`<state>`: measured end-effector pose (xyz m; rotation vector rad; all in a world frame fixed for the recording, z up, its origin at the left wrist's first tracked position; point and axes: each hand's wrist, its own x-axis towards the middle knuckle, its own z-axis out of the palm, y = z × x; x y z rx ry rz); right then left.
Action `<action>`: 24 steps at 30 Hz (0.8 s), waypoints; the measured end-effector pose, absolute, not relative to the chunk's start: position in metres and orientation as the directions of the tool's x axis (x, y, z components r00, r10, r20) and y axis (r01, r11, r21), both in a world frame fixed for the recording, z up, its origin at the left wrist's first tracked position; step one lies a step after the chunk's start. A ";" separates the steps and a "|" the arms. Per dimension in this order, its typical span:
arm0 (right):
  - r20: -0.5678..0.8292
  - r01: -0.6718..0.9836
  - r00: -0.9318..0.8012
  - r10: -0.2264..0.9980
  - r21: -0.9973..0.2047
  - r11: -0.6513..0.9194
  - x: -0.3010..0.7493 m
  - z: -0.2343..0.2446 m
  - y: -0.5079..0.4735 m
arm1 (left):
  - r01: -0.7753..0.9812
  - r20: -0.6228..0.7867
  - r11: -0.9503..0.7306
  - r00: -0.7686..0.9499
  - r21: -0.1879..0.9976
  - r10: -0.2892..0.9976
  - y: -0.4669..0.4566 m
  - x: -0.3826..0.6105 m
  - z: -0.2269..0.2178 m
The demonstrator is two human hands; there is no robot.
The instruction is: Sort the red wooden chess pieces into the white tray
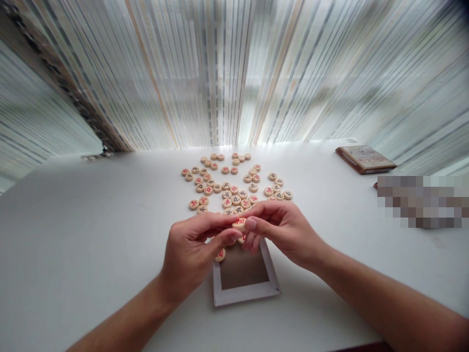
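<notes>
My left hand (190, 254) and my right hand (282, 230) meet above a shallow white box tray (245, 291) on the white table. Both hands pinch small round wooden chess pieces; one piece (239, 224) with a red mark shows between the fingertips. Another piece (220, 254) sits under my left palm, near the tray's left rim. Several more round wooden pieces (234, 188) with red or black characters lie scattered on the table just beyond my hands.
A flat brown box lid (364, 159) lies at the back right of the table (91, 234). A blurred-out patch sits to its right, lower down. Striped curtains hang behind the table's far edge.
</notes>
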<state>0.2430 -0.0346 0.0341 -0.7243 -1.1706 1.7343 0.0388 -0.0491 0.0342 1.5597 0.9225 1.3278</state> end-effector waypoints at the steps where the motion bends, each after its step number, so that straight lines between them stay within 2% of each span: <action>1: 0.013 -0.349 -0.432 0.902 -0.925 -0.154 0.243 0.034 -0.035 | -0.003 0.330 -0.334 0.161 0.942 0.930 -0.049 0.039 0.035; 12: -0.076 -0.333 -0.432 0.899 -0.913 -0.237 0.242 0.039 -0.038 | -0.108 0.193 -0.173 0.211 0.979 0.958 -0.051 0.042 0.039; 18: -0.133 -0.349 -0.458 0.879 -0.882 -0.315 0.241 0.037 -0.036 | -0.172 0.228 -0.185 0.277 0.967 0.933 -0.053 0.044 0.037; 24: -0.122 -0.291 -0.462 0.879 -0.915 -0.279 0.241 0.037 -0.037 | -0.065 0.296 -0.290 0.286 0.955 0.911 -0.053 0.043 0.037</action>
